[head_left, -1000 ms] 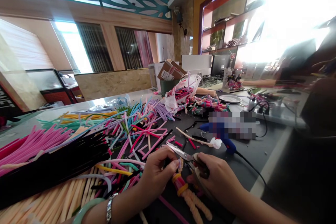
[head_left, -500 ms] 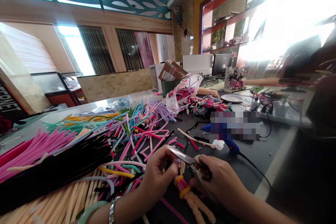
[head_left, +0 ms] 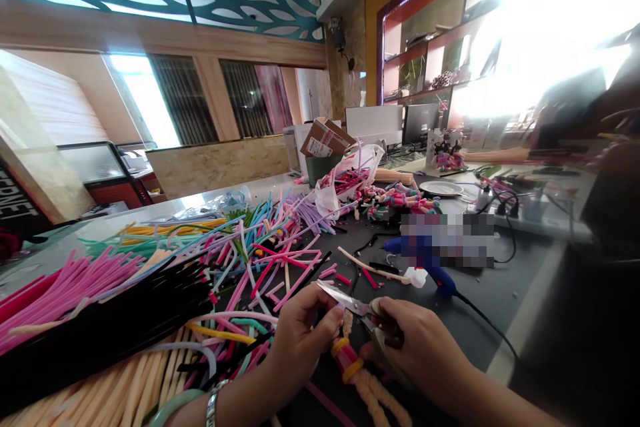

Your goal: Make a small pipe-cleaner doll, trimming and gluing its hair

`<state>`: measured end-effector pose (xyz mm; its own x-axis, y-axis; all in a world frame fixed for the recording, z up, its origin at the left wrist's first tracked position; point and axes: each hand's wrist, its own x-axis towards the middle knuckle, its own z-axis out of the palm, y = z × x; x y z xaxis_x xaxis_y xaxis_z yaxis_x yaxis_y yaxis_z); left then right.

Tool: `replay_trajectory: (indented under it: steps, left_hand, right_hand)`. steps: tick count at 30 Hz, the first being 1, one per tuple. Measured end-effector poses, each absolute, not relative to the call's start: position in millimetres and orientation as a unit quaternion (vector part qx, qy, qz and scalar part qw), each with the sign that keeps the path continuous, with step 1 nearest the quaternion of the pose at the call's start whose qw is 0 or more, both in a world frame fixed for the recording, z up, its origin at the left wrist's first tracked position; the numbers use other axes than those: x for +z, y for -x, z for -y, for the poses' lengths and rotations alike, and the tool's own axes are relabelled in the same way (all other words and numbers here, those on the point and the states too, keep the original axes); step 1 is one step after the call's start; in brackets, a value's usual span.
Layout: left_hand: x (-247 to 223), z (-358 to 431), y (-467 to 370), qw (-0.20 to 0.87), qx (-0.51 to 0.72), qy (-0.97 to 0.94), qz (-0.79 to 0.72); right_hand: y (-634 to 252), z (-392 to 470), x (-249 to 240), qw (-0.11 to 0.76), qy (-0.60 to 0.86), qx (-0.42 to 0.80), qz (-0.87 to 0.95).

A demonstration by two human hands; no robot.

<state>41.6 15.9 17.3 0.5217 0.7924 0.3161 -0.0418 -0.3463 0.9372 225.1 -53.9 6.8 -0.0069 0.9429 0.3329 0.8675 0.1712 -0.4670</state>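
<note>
Doll (head_left: 347, 361): fuzzy peach legs, pink-red torso, yellow bands; lower centre.
Left hand (head_left: 306, 332): fingers pinched on doll's upper end.
Right hand (head_left: 411, 340): grip closed around scissors (head_left: 353, 303), blades pointing upper left.

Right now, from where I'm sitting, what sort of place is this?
Probably an office doubling as a craft workspace. Loose bundles of coloured pipe cleaners, a blue glue gun and scissors suggest crafting, while the black monitor behind suggests an office.
</note>
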Motion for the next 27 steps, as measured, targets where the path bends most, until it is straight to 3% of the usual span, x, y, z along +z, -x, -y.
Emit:
replay_trajectory:
  steps: [14, 18, 27]
  left_hand:
    - [18.9, -15.8, -43.0, 0.472, 0.446, -0.716, -0.257]
    - [20.0, -14.0, -42.8, 0.515, 0.43, -0.695, -0.26]
    - [22.0, -12.8, -46.4, 0.566, 0.425, -0.66, -0.252]
  right_hand:
    - [-225.3, 57.1, 11.1, 0.336, 0.64, 0.047, 0.689]
    - [-225.9, 59.0, 15.6, 0.374, 0.639, 0.051, 0.67]
    - [-225.6, 59.2, 13.9, 0.355, 0.623, 0.083, 0.693]
